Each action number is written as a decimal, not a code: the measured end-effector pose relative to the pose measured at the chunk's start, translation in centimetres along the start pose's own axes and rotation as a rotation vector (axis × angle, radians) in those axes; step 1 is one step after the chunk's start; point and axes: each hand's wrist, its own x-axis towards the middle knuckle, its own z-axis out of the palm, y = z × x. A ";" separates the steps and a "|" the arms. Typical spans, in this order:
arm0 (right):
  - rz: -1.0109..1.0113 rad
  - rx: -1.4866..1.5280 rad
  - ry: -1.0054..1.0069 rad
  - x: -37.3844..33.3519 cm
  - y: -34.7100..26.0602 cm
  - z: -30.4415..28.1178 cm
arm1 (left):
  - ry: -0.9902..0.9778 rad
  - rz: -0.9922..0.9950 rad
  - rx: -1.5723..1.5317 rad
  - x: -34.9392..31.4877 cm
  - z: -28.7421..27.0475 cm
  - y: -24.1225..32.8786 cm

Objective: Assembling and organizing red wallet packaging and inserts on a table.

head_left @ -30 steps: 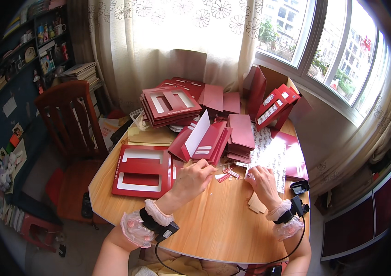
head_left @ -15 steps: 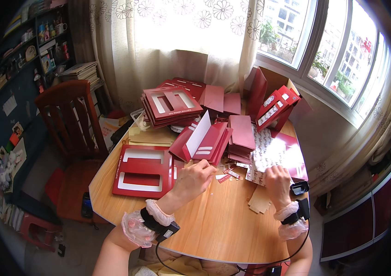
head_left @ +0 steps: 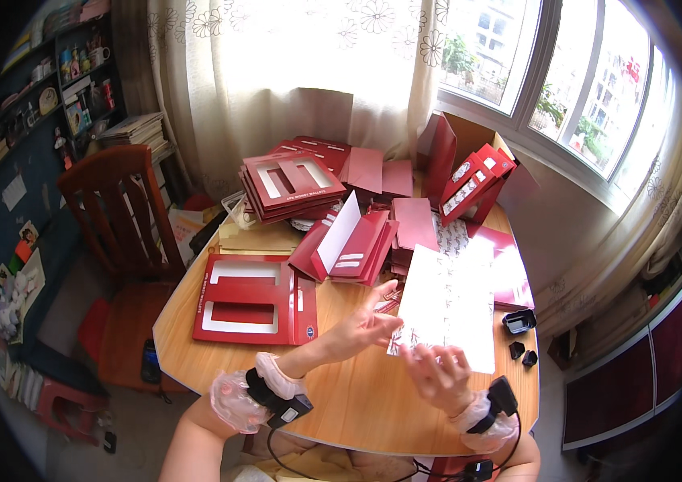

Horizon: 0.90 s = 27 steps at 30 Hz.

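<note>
A white sheet of patterned paper, washed out by glare, extends over the right part of the table. My right hand is at its near edge, fingers bent over the paper and seemingly gripping it; the thumb is hidden. At the sheet's left edge is my left hand, fingers apart and holding nothing. To the left of that hand lies a flat red cardboard box blank with two white-edged windows. Beyond the hands, an opened red folder with a white inner flap rests on other red card pieces.
Stacked red window blanks rise at the back left. A red box containing upright packs stands at the back right. Small black parts lie by the right table edge. A wooden chair is at the left.
The patterned sheet has come nearer with my right hand, which moved left and toward me. My left hand has spread its fingers and shifted slightly toward the sheet and toward me.
</note>
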 end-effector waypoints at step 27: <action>0.987 1.524 0.097 -3.0 4.7 3.2 | 0.128 0.222 0.309 -0.2 0.5 0.5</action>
